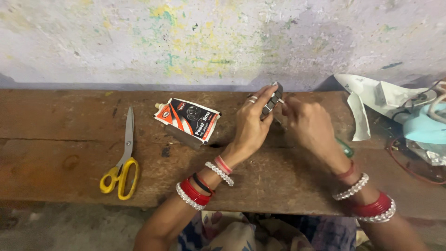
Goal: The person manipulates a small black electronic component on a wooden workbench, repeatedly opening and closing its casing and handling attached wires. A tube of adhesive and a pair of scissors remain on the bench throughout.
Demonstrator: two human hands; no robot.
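Observation:
My left hand point(251, 123) is raised over the wooden bench point(69, 148) and grips a small dark, ridged part point(273, 101) between thumb and fingers. My right hand point(309, 123) meets it from the right, with its fingertips on the same part. A green-handled tool point(345, 148) sticks out under my right hand; whether that hand holds it is hidden. Both wrists wear red and clear beaded bangles.
Yellow-handled scissors point(123, 162) lie at the left of the bench. A black, red and white pouch with a nozzle point(189, 118) lies left of my hands. White paper point(371, 100), a light blue object point(425, 128) and wires point(409, 167) crowd the right end. A stained wall stands behind.

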